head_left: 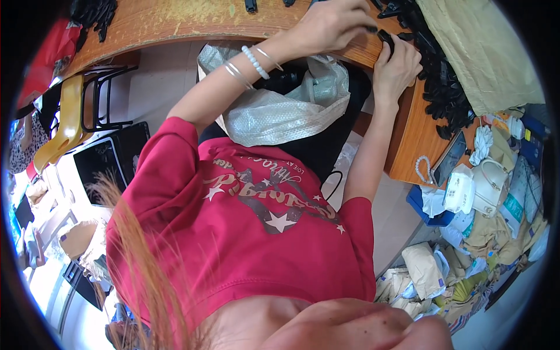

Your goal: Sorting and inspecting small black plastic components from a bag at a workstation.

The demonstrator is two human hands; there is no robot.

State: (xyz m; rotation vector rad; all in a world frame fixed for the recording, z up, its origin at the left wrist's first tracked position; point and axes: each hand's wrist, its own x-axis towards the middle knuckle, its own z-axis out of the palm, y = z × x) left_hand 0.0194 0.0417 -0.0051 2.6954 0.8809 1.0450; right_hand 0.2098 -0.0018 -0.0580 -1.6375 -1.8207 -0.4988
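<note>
At the table's near edge, my right hand [398, 71] pinches a small black plastic part [385, 38] between thumb and fingers. My left hand [333, 24], with bracelets on its wrist, hovers just to the left with its fingers drawn together. A small dark spot shows at its fingertips, too small to name. Beside my right hand, a long heap of similar black plastic parts [446, 87] lies along the wooden table [192, 18]. A white woven sack [274, 119] sits open on my lap below my hands, with dark things inside it.
A beige sheet [484, 52] lies beyond the heap. On the table's right part rests a phone [448, 158] with a beaded loop. Packages and a white bag [489, 185] crowd the right side. A yellow chair [67, 119] stands at the left, near another person's arm [27, 133].
</note>
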